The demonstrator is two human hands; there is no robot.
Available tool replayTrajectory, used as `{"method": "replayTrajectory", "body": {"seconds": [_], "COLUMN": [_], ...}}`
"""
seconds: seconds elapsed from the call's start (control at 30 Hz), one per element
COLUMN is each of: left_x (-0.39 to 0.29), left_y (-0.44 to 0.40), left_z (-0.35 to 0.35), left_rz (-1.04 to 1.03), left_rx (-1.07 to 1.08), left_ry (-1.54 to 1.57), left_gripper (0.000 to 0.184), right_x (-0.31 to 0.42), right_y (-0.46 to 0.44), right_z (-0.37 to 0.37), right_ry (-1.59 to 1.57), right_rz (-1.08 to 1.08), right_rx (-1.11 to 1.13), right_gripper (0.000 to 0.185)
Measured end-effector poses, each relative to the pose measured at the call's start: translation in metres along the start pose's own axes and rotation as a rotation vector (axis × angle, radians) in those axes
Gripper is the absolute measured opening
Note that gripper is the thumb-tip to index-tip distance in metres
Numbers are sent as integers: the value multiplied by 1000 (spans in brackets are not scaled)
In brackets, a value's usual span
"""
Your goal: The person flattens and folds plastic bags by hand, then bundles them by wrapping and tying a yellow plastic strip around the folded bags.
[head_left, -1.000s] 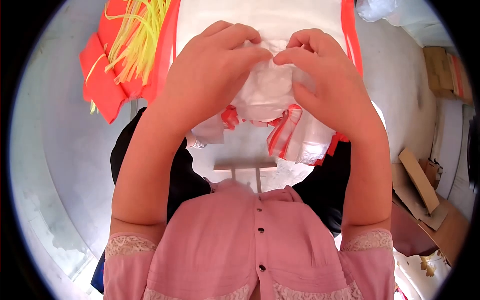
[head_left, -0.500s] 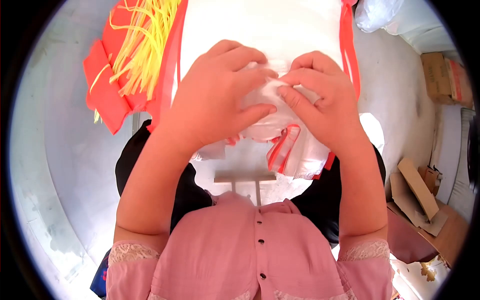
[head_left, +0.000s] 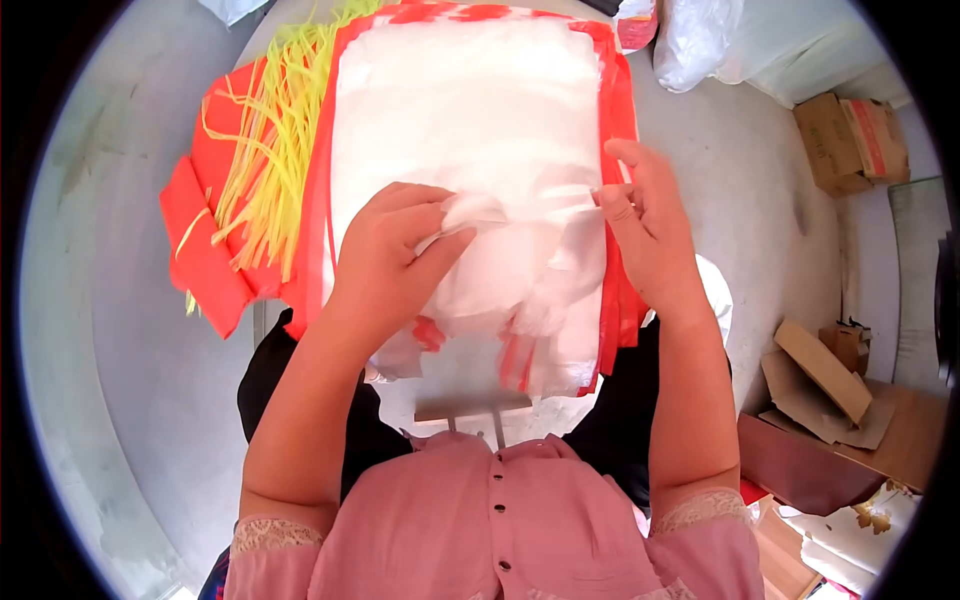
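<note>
A pile of thin white plastic bags (head_left: 450,110) with red side edges lies in front of me, its handle ends blurred towards my lap. My left hand (head_left: 395,245) is closed over the near half of the pile, thumb and fingers pinching a fold of white film (head_left: 473,210). At the pile's right red edge, my right hand (head_left: 648,230) has its thumb and bent fingers together on the creased film of a bag. The exact grip of the right fingertips is partly hidden. Between the hands the film looks wrinkled and smeared by motion.
Yellow strips (head_left: 285,150) lie on red material (head_left: 205,250) left of the pile. A wooden bar (head_left: 470,407) shows below the bags, close to my lap. On the right stand cardboard boxes (head_left: 835,145) and an opened carton (head_left: 820,385). A clear plastic sack (head_left: 695,40) sits at the back.
My hands have moved apart from close together at the middle: the left down and leftwards, the right to the pile's right edge. The view has shifted, showing more of the pile's far end.
</note>
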State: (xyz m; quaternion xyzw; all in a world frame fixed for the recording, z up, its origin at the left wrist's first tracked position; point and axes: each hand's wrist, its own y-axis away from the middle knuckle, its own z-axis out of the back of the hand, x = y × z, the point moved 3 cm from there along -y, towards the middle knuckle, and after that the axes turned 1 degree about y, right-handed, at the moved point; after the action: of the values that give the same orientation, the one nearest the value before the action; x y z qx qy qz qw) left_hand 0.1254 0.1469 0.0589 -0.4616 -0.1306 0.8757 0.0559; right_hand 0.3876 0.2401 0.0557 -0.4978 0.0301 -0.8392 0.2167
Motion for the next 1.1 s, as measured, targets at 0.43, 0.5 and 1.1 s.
{"method": "replayTrajectory", "body": {"seconds": [0.43,0.5,1.1], "left_x": [0,0,-7], "left_y": [1,2,10], "left_z": [1,0,-5], "left_rz": [145,131,-509], "left_rx": [-31,-18,127], "left_ry": [224,183,-479], "left_gripper": [17,16,34], "right_x": [9,17,27], "right_y": [14,18,27], "right_z": [-2,1,16], "right_ry": [-352,-429,-535], "right_rz": [-100,-60,-355], "right_rx": [96,124,794], "right_gripper": [63,55,34]}}
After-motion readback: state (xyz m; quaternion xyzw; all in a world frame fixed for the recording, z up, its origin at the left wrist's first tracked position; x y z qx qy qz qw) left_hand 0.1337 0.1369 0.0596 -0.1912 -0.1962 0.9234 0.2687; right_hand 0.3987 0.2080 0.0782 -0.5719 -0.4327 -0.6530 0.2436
